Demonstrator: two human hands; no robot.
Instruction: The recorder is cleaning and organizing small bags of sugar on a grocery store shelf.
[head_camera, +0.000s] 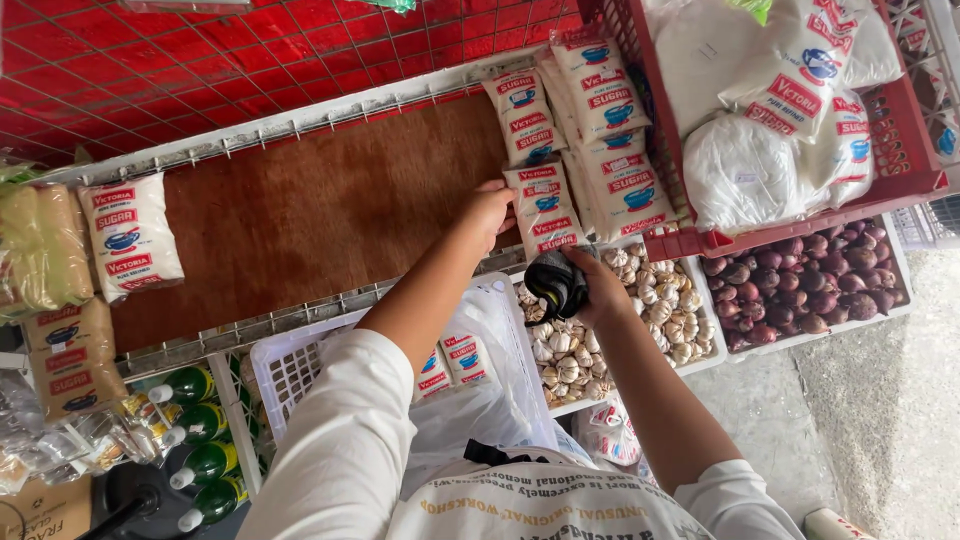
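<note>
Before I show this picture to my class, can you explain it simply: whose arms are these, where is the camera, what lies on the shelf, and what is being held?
There is no machine here. The single picture comes from a camera worn on a person's head, looking down along their own arms at a shop display. The left hand rests on a white sugar packet at the edge of a brown shelf, where more packets lie in a row. The right hand grips a bunched black bag above a tray of garlic bulbs. Beside it sits a tray of red onions. A red crate holds larger white sacks, and green bottles stand lower left.
</note>
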